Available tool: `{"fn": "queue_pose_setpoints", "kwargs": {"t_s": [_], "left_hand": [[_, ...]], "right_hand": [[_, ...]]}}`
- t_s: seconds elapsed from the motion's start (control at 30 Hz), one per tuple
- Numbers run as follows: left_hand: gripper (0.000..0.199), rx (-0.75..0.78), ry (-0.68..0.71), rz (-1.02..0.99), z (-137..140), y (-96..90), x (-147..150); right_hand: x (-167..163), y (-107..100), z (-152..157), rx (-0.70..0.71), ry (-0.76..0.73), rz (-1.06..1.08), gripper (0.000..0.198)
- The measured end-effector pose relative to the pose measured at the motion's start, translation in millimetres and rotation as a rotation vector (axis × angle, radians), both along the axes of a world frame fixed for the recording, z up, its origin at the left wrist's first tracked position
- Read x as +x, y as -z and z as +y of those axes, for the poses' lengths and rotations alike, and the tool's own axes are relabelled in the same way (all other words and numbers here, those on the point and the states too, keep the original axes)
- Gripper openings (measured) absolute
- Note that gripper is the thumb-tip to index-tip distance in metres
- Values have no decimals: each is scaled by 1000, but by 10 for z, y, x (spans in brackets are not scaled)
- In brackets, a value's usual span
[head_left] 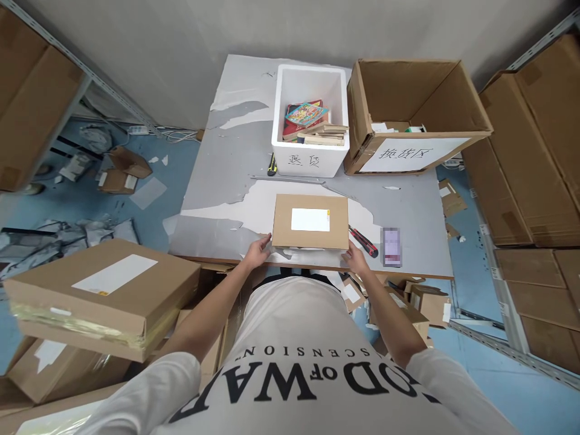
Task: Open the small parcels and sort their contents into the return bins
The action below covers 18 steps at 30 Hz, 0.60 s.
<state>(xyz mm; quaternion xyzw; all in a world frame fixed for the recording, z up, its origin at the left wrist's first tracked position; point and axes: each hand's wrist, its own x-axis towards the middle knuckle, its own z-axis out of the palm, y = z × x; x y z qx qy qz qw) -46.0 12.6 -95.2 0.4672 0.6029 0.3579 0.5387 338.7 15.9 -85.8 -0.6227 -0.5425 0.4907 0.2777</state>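
A brown cardboard box [284, 223] with a white label on top is in front of me, near the front edge of the table. My left hand [260, 250] grips its near left corner. On the opposite side my right hand [354, 258] grips the near right corner, with the fingers partly hidden by the box. A red and black utility knife [365, 242] lies just right of the box, close to my right hand. Farther right is a phone [392, 247] with its screen blurred out.
At the table's back stand a white foam box [310, 161] of books and a large open carton [357, 115]. A yellow and black knife [272, 165] lies beside the foam box. Stacked cartons [113, 284] crowd the left; shelved boxes [530, 139] line the right. The grey tabletop [212, 181] has torn covering.
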Motion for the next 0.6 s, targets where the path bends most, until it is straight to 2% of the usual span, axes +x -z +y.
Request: {"fn": "queue_pose_setpoints", "kwargs": {"t_s": [0.13, 0.27, 0.4, 0.5, 0.6], "left_hand": [[53, 23, 41, 65, -121, 108, 122], [49, 29, 8, 130, -76, 65, 189], [45, 104, 48, 271, -3, -197, 136], [45, 169, 60, 368, 50, -490, 131], [46, 203, -11, 428, 121, -773, 195]], "right_hand": [[-135, 98, -44, -43, 39, -9, 52], [-217, 84, 4, -37, 81, 10, 41], [-194, -128, 55, 6, 56, 22, 44], [-169, -409, 148, 97, 32, -14, 48], [-156, -718, 292, 172, 20, -117, 50]]}}
